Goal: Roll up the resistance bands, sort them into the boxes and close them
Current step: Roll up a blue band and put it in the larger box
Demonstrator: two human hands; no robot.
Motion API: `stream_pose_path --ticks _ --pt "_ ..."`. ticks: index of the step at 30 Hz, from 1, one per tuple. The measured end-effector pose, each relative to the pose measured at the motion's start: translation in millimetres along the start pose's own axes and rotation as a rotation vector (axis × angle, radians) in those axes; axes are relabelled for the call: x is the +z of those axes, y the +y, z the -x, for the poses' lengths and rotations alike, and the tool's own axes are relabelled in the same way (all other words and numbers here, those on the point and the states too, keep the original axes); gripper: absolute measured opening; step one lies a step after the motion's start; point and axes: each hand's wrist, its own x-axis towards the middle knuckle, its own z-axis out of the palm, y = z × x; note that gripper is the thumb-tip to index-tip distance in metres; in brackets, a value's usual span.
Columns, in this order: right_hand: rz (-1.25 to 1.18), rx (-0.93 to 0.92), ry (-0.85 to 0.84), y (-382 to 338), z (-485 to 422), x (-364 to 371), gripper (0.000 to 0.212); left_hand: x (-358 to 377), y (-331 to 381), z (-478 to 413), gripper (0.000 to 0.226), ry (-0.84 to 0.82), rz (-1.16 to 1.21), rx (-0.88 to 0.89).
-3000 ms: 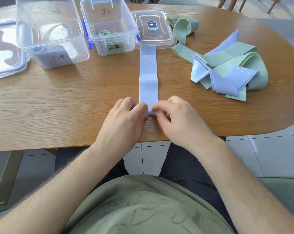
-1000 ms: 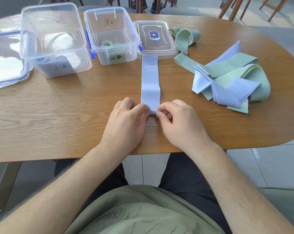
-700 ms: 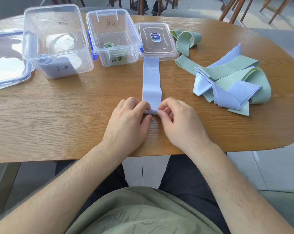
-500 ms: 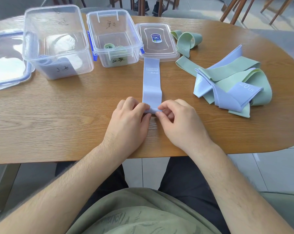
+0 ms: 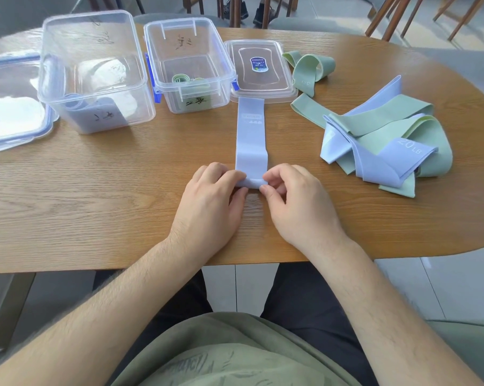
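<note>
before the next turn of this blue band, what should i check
The left hand and right hand both pinch the rolled end: ok.
The blue band lies flat, straight on the table: ok.
Its far end clear of the lid: cannot tell, they meet.
Roll even: cannot tell, fingers cover it.
The large box, blue band inside, is open: ok.
The loose pile lies apart from it: ok.

Both hands pinch near end of flat lilac band (image 5: 251, 140) on wooden table (image 5: 96, 196): left hand (image 5: 210, 201), right hand (image 5: 296, 201), small roll started. Two open clear boxes (image 5: 190, 65) behind (green roll in smaller one), lid (image 5: 260, 71), loose band pile (image 5: 385, 146) right.
</note>
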Motion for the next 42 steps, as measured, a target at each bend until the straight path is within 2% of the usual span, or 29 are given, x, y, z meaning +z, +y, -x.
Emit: stream_pose_path --ticks 9,14,19,25,30,35,42 --pt "-0.001 0.009 -0.013 3 -6 -1 0.017 3 -1 -4 0.016 -0.002 0.042 -0.032" --pt "0.011 -0.003 0.018 1 -10 1 0.022 2 2 -10 0.024 -0.026 0.022 -0.026" --pt "-0.008 -0.016 0.062 3 -7 4 0.013 2 -1 -11 0.012 -0.036 0.031 -0.035" --pt "-0.032 -0.003 0.032 8 -12 5 0.026 5 -3 -12 0.024 -0.03 0.012 -0.043" --pt "0.067 -0.029 0.007 5 -18 4 0.03 2 -2 -16 0.039 -0.087 0.045 -0.043" --pt "0.099 -0.023 -0.004 3 -22 4 0.033 5 -7 -23 0.018 -0.068 0.025 -0.034" --pt "0.051 -0.024 0.027 4 -25 3 0.017 12 -12 -31 0.021 -0.035 -0.003 -0.017"
